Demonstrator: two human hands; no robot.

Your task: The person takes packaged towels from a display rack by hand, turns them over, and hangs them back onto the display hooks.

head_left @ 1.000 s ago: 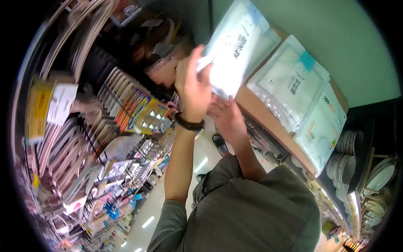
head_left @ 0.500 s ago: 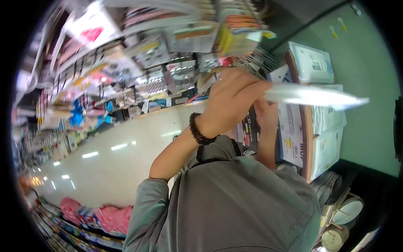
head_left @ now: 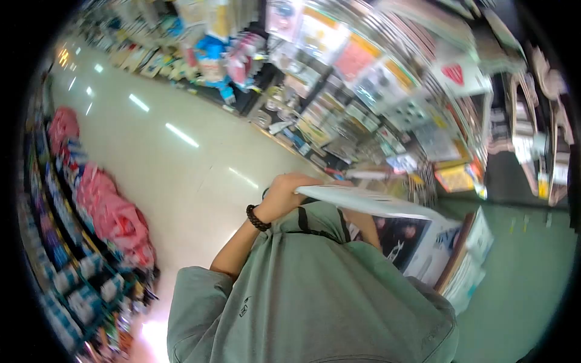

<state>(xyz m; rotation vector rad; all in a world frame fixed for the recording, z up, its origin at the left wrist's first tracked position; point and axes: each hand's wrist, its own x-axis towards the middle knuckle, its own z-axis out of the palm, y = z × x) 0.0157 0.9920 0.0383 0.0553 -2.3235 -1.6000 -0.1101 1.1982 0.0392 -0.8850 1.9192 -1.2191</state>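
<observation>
White flat packet (head_left: 369, 201) lies nearly edge-on to the camera, held level in front of the person's chest, above the grey-green shirt (head_left: 315, 290). Left hand (head_left: 284, 195) has its fingers curled together and clamped on the packet's near end; a dark beaded bracelet (head_left: 257, 218) sits on that wrist. Right hand is hidden under the packet, with only a strip of forearm (head_left: 365, 224) showing, so I cannot tell how its fingers stand.

Just below the packet's far end stands a dark printed box (head_left: 396, 236), and beside it a wooden-edged shelf (head_left: 454, 260) stacked with more pale packets (head_left: 478, 239), set against a green wall (head_left: 520, 260).

Shop floor (head_left: 175, 163) is pale, glossy tile with streaks of ceiling light on it, and it runs as a wide open aisle away to the upper left. Along the left edge is a rack of pink packaged goods (head_left: 103, 206), with blue-and-white items below them. Across the aisle, hanging display racks (head_left: 363, 91) crowded with small carded goods fill the top and right, much of it blurred. The aisle between the two sides is bare of people and carts.
</observation>
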